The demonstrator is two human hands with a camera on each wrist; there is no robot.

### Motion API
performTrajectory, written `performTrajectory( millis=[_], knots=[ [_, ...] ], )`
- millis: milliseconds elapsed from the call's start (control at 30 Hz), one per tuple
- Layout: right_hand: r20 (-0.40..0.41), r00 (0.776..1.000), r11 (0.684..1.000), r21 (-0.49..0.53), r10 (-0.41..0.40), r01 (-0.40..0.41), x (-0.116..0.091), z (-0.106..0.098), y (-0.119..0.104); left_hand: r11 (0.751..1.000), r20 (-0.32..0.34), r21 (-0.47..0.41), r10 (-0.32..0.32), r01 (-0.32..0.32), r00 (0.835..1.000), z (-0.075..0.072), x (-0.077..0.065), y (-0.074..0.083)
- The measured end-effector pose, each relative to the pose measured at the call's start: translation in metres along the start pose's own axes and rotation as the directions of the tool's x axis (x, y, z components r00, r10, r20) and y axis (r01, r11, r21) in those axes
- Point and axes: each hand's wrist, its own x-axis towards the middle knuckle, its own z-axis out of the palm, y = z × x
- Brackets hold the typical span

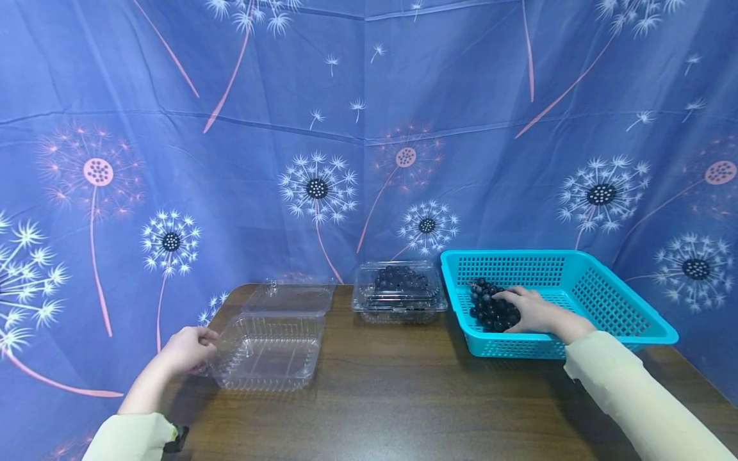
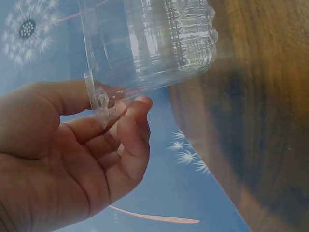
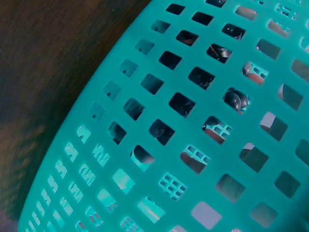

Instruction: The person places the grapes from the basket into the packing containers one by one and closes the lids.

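Observation:
My left hand (image 1: 187, 349) pinches the left rim of a clear plastic clamshell box (image 1: 271, 362), whose lid (image 1: 291, 299) is folded back behind it. In the left wrist view, thumb and fingers meet at the box's rim tab (image 2: 102, 99). Inside a turquoise basket (image 1: 619, 304), my right hand (image 1: 536, 312) grips a bunch of dark grapes (image 1: 485, 307) from its right side. The right wrist view is mostly filled by the basket's perforated wall (image 3: 94, 87); grapes and parts of the hand show only through its holes.
Between the open box and the basket stands a closed clear box (image 1: 398, 304) with dark grapes inside. Everything sits on a brown wooden table (image 1: 375, 397). A blue dandelion-print cloth (image 1: 242, 192) hangs right behind the table.

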Motion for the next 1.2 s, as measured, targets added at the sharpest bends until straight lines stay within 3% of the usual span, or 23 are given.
performTrajectory(
  millis=[133,300,533,767,1033,1200],
  knots=[
    [0.027,1.0,1.0,-0.006,0.007,-0.007,-0.001,0.001,0.002,0.981,0.069,-0.185,-0.047,0.059,0.997,0.002,-0.002,-0.004],
    [0.046,0.999,1.0,-0.002,0.013,-0.013,-0.002,0.002,0.004,0.956,0.116,-0.28,-0.055,0.085,0.992,0.002,-0.002,-0.007],
    [-0.012,1.0,0.997,-0.07,-0.023,0.022,-0.002,0.002,0.001,0.943,0.165,-0.311,-0.071,0.12,0.984,0.001,0.0,-0.008],
    [-0.087,0.995,0.991,-0.132,-0.041,0.029,-0.003,-0.001,-0.003,0.908,0.207,-0.398,-0.049,0.13,0.977,0.002,0.001,-0.011],
    [0.052,0.998,0.999,-0.035,-0.019,0.021,-0.003,-0.007,-0.011,0.889,0.22,-0.435,-0.048,0.142,0.974,0.003,0.002,-0.013],
    [0.084,0.996,1.0,-0.014,-0.002,0.003,-0.004,-0.007,-0.013,0.87,0.24,-0.467,-0.047,0.157,0.97,0.005,0.002,-0.013]
  ],
)
